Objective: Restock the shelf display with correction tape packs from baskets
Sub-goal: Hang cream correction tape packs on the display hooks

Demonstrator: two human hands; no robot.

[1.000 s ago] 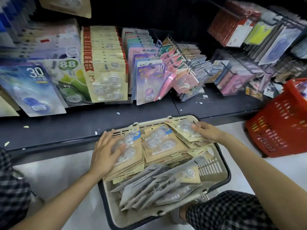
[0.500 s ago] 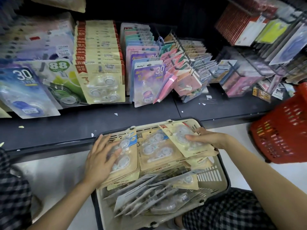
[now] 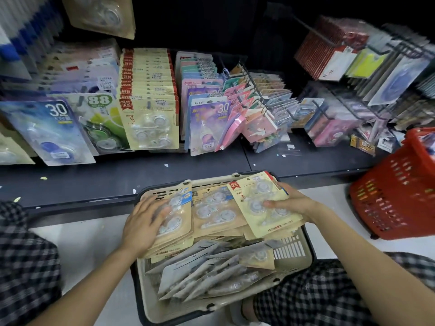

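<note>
Packs point(image 3: 211, 212) of correction tape are lying stacked in the beige basket point(image 3: 292, 251), which is sitting on the floor just before the shelf point(image 3: 117, 180). The right hand point(image 3: 290, 204) is pinching one yellow pack point(image 3: 263, 205) by its right edge, thumb on top and fingers curled beneath, tilting it above the stack. The left hand point(image 3: 143, 223) is resting flat on the left stack, fingers straight and slightly apart. A red basket point(image 3: 395, 191) is standing at the right.
</note>
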